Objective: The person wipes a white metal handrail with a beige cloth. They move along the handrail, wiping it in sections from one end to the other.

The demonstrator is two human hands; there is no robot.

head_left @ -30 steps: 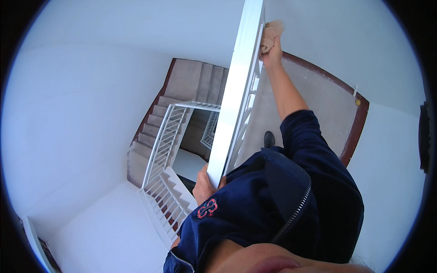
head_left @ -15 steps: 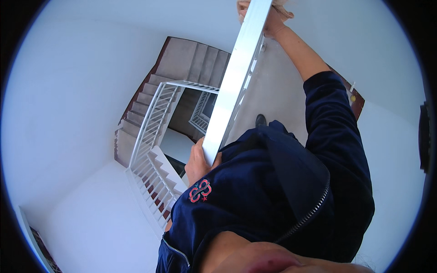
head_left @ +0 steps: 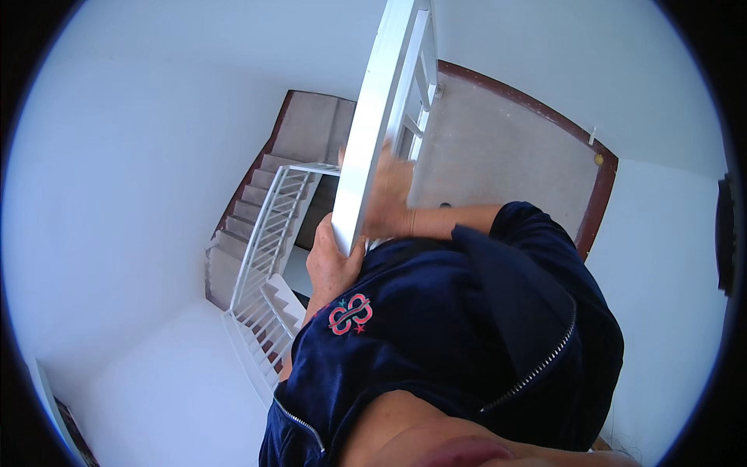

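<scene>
A white handrail (head_left: 376,101) runs from the top of the view down toward my body. My left hand (head_left: 333,261) is closed around its near end, thumb on the right side and fingers on the left. Farther up, my right hand (head_left: 389,198) wraps the rail from its right side, smeared by motion. A beige cloth (head_left: 402,170) shows in blurred part at that hand, pressed against the rail. The rail hides most of the right fingers; a small bit of hand or cloth shows on its left side.
Below on the left, stairs (head_left: 243,206) descend beside a white barred railing (head_left: 264,226) around an open stairwell. To the right lies a grey landing floor (head_left: 498,140) with a dark red border (head_left: 537,101). Pale walls (head_left: 117,156) surround it.
My right hand has come down along the handrail from its far end with the cloth, close to my left hand. The left hand still holds the near end, and the view has shifted slightly.
</scene>
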